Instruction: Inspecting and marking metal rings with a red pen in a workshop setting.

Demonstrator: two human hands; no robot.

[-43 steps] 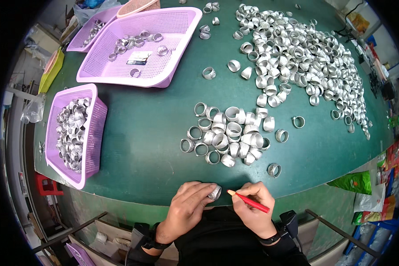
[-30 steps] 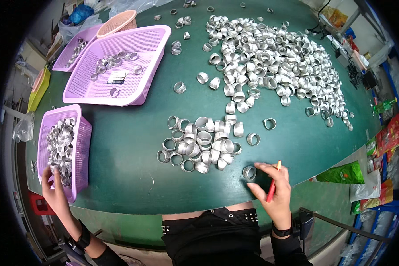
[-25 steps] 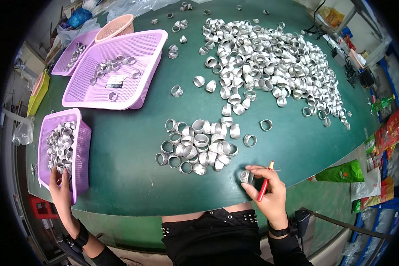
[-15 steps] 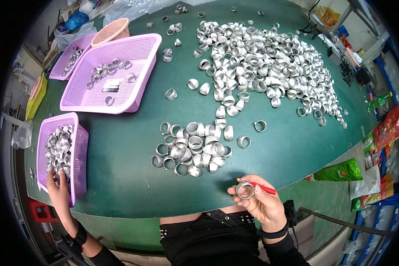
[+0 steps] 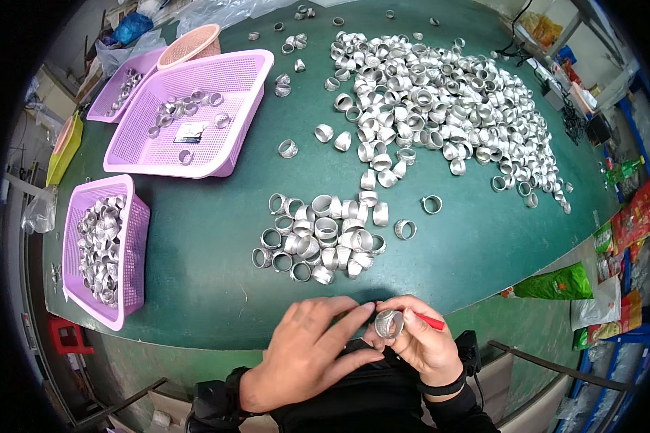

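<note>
In my right hand, a silver metal ring sits between thumb and fingers, together with a slim red-handled tool whose working end is hidden. My left hand is beside it at the near table edge, fingers stretched toward the ring and nothing seen in them. Beyond both hands lies a small group of similar rings. At the left, a small purple basket holds many more rings.
A large pile of rings covers the far right of the green table. A wide purple basket with a few rings and a peach basket stand far left. Bagged packages and blue shelving are at the right.
My left hand has left the small purple basket and come across to my right hand. The right hand still holds the ring and red tool, with the ring turned slightly. The view has shifted a little.
</note>
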